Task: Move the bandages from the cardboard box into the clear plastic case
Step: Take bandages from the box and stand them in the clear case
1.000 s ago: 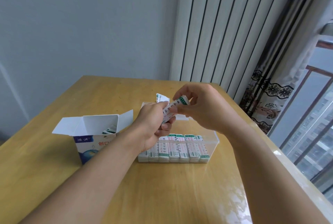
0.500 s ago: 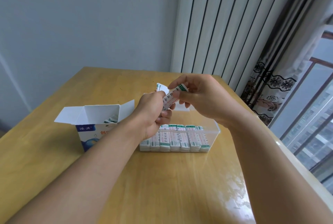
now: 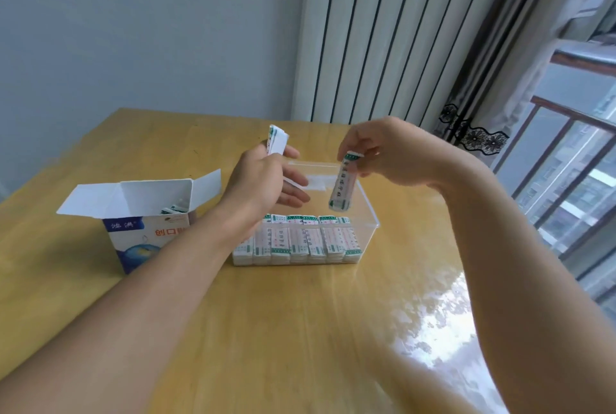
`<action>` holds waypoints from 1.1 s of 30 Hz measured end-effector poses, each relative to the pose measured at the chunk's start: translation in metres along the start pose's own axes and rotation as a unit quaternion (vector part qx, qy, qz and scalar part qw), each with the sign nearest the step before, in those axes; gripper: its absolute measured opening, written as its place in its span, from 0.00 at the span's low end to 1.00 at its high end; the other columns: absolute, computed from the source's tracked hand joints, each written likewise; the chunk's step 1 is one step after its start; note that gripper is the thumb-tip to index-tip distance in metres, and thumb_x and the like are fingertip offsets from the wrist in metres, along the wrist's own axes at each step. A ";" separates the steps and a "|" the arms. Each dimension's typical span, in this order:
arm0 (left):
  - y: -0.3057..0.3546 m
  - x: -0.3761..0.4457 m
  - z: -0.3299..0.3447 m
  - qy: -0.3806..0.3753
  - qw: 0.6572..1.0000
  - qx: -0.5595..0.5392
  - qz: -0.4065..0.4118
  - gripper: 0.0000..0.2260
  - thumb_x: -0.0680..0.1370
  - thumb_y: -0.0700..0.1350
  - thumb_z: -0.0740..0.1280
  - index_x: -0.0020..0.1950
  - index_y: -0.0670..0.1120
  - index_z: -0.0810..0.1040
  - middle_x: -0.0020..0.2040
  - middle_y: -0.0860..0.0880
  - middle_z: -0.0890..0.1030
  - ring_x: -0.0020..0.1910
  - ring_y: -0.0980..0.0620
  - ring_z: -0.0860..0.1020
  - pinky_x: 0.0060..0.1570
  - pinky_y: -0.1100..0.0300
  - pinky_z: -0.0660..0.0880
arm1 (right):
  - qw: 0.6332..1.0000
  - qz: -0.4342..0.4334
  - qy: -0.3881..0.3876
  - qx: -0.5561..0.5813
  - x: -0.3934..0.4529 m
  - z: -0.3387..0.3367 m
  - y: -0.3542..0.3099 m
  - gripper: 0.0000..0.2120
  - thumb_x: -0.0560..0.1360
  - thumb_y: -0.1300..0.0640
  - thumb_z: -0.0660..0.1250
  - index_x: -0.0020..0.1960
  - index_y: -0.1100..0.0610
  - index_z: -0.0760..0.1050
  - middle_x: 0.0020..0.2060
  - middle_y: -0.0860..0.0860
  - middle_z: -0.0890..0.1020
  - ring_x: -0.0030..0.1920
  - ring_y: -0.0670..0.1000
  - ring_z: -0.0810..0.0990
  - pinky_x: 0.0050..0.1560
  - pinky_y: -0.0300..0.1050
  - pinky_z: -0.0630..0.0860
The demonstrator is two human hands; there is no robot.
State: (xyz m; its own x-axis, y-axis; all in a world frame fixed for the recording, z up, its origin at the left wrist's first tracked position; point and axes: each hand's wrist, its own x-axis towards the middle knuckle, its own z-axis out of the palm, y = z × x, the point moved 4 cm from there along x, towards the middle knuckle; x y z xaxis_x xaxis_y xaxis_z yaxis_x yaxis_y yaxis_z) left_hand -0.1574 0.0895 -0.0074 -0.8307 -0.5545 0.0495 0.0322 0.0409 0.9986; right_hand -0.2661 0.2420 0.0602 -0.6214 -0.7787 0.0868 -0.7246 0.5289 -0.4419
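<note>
Head view: the right hand (image 3: 396, 153) pinches a small bundle of bandages (image 3: 340, 187) by its top end, hanging upright over the open clear plastic case (image 3: 365, 210), where a row of bandage packs (image 3: 296, 240) lines the near wall. The left hand (image 3: 263, 180) grips more bandages (image 3: 277, 141), lower fingers (image 3: 293, 195) extended. The open cardboard box (image 3: 150, 213) stands left on the wooden surface (image 3: 300, 330).
</note>
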 end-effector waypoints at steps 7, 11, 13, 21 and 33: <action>-0.007 0.005 0.003 -0.014 1.000 0.009 -0.007 0.13 0.81 0.35 0.52 0.56 0.42 0.76 0.38 0.41 0.83 0.31 0.44 0.83 0.32 0.56 0.77 | 0.960 0.020 -0.174 -0.221 0.025 0.031 0.005 0.08 0.78 0.58 0.72 0.55 0.48 0.80 0.44 0.40 0.79 0.45 0.47 0.78 0.42 0.42 0.75; -0.008 0.006 0.002 -0.011 1.000 0.003 -0.012 0.13 0.82 0.36 0.52 0.56 0.42 0.76 0.38 0.41 0.83 0.31 0.45 0.83 0.32 0.56 0.77 | 0.940 0.009 -0.205 -0.271 0.032 0.041 0.005 0.06 0.78 0.56 0.71 0.52 0.47 0.80 0.41 0.40 0.76 0.45 0.48 0.75 0.40 0.41 0.70; -0.008 0.006 0.001 -0.011 1.000 0.007 -0.014 0.13 0.82 0.36 0.52 0.56 0.42 0.76 0.40 0.41 0.83 0.32 0.45 0.84 0.32 0.56 0.77 | 0.932 0.008 -0.216 -0.292 0.035 0.045 0.004 0.06 0.78 0.57 0.71 0.53 0.48 0.80 0.42 0.41 0.75 0.48 0.51 0.76 0.42 0.42 0.71; -0.008 0.005 0.001 -0.012 1.000 0.007 -0.019 0.13 0.81 0.35 0.53 0.55 0.43 0.76 0.40 0.40 0.83 0.32 0.45 0.83 0.32 0.57 0.77 | 0.893 0.005 -0.263 -0.365 0.032 0.058 -0.002 0.14 0.79 0.53 0.70 0.64 0.52 0.80 0.57 0.47 0.80 0.51 0.49 0.73 0.43 0.40 0.68; -0.008 0.004 0.001 -0.011 1.000 0.014 -0.021 0.13 0.82 0.35 0.53 0.56 0.43 0.76 0.39 0.41 0.83 0.30 0.46 0.82 0.31 0.58 0.76 | 0.894 -0.009 -0.207 -0.397 0.031 0.070 0.005 0.16 0.74 0.55 0.76 0.61 0.47 0.81 0.56 0.48 0.81 0.59 0.54 0.78 0.56 0.52 0.78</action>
State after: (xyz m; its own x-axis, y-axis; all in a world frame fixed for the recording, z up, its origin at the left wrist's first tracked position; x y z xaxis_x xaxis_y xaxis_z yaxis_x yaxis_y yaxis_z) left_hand -0.1611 0.0881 -0.0148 -0.8431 -0.5377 0.0063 -0.0186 0.0409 0.9990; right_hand -0.2681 0.1970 -0.0018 -0.5626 -0.7609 -0.3233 -0.8190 0.4594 0.3438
